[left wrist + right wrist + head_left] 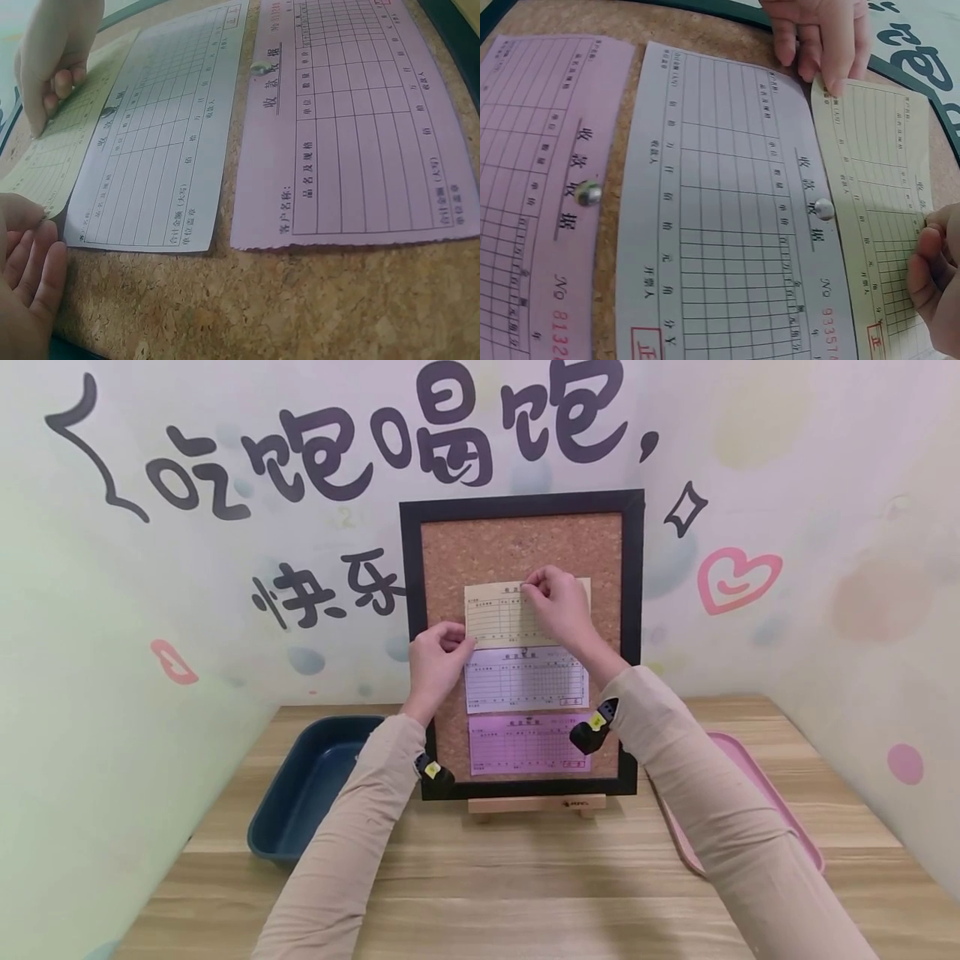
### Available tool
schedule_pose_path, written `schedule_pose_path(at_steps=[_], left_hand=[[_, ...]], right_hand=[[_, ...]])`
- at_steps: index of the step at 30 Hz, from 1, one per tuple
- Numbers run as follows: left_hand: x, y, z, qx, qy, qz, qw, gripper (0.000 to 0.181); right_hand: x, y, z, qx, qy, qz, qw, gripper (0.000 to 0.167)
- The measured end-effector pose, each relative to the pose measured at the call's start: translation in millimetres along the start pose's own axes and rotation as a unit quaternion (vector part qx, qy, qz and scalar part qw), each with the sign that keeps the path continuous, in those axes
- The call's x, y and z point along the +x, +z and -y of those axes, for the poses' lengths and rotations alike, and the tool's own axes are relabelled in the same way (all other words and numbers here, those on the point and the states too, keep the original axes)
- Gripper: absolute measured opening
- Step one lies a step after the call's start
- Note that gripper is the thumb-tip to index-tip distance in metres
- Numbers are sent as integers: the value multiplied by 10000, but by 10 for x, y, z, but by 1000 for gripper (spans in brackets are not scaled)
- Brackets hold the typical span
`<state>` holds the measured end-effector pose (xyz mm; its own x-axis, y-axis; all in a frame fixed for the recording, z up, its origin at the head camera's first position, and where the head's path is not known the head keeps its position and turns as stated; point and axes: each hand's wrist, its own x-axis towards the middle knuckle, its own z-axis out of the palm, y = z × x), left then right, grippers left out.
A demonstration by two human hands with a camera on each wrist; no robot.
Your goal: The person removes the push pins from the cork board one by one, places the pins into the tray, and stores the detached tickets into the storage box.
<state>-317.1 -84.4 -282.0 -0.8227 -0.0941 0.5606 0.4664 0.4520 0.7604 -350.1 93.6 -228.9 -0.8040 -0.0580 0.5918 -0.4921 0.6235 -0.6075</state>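
Observation:
A yellow receipt slip [491, 614] lies uppermost against the cork board [525, 547]. My left hand [438, 664] pinches its lower left corner, thumb in front, as the left wrist view shows. At the top middle of the same slip, by its printed title, my right hand [561, 606] touches with thumb and index finger together and the other fingers curled. Whatever may be between those fingertips is hidden. Below hang a white receipt slip [720, 172] and a pink receipt slip [352, 165]. Silver thumbtacks show on the white slip [823, 208] and the pink slip [587, 193].
The board's black frame [632, 568] leans on a small wooden easel [525, 804] on the wood-grain table [525, 877]. To the left stands a dark blue tray [262, 827]; a pink tray [795, 827] lies partly under the right sleeve. A decorated wall [825, 485] rises behind.

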Motion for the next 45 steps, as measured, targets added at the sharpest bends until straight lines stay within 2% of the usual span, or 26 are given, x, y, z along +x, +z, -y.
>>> schedule_pose_path(at_steps=[6, 14, 22, 27, 39, 45], left_hand=[[0, 2, 2, 21, 36, -1, 10000, 14], [13, 4, 10, 12, 79, -14, 10000, 14], [15, -4, 0, 30, 73, -22, 10000, 14], [11, -3, -2, 7, 22, 14, 10000, 14], [6, -22, 6, -46, 96, -125, 9999, 13], [45, -63, 10, -433, -149, -247, 9986, 14]], right_hand=[[20, -30, -19, 52, 8, 215, 9998, 14], [35, -57, -16, 73, -2, 311, 9995, 14], [7, -75, -16, 203, -119, 718, 9971, 14], [-16, -78, -42, 331, -169, 657, 9971, 14], [-103, -155, -79, 515, -68, 667, 9964, 13], [-141, -231, -86, 586, -172, 717, 9956, 13]])
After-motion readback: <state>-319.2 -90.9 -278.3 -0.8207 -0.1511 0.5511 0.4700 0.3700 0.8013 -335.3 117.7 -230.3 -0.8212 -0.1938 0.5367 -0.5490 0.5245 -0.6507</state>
